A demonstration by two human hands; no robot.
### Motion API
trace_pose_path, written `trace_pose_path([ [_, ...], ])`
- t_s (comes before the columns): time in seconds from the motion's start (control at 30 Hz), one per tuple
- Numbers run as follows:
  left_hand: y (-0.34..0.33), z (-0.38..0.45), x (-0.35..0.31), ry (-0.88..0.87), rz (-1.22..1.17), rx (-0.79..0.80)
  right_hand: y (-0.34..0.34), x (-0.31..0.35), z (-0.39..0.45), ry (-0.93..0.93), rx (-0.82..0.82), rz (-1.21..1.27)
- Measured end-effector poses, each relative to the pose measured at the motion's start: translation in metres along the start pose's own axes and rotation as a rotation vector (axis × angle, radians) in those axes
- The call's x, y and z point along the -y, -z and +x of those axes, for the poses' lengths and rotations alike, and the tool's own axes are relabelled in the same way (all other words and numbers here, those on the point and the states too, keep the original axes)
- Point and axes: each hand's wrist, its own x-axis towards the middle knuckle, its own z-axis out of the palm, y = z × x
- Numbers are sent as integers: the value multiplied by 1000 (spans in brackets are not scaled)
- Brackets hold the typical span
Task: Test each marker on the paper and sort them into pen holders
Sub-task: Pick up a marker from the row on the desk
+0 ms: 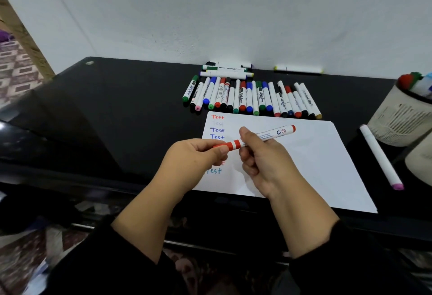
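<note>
Both hands meet above the paper [311,154]: my right hand [264,157] grips the white barrel of a red marker [268,135], thumb on top and fingers curled under it, while my left hand [194,157] pinches the red cap [230,144] between thumb and forefinger. I cannot tell whether the cap is seated or partly off. The marker lies nearly level, its red tail pointing up and to the right. Both forearms rise from dark sleeves at the bottom edge and angle toward each other over the black desk [117,107].

On the paper I see "Test" written several times in red and blue down the left side, partly hidden by the hands. Beyond its far edge lies a row of markers [251,98], with a few more stacked against the wall [226,70] and one alone to the right [299,70]. A pink-ended marker [379,155] lies right of the paper, near two pale pen holders [397,119], one holding markers.
</note>
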Motion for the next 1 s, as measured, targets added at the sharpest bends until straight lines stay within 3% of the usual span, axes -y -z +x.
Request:
trace_pose_path([
  [0.67,20,-1,-2,101,-127,17,-21,-7,2,121,91,-15],
  [0.8,21,-2,0,70,-72,-16,-25,-7,4,69,-23,-44],
  [0.9,38,-4,7,-8,-26,-135,-7,9,13,47,-215,128],
  [1.0,53,-3,12,-2,-27,-185,0,13,16,59,-189,106],
])
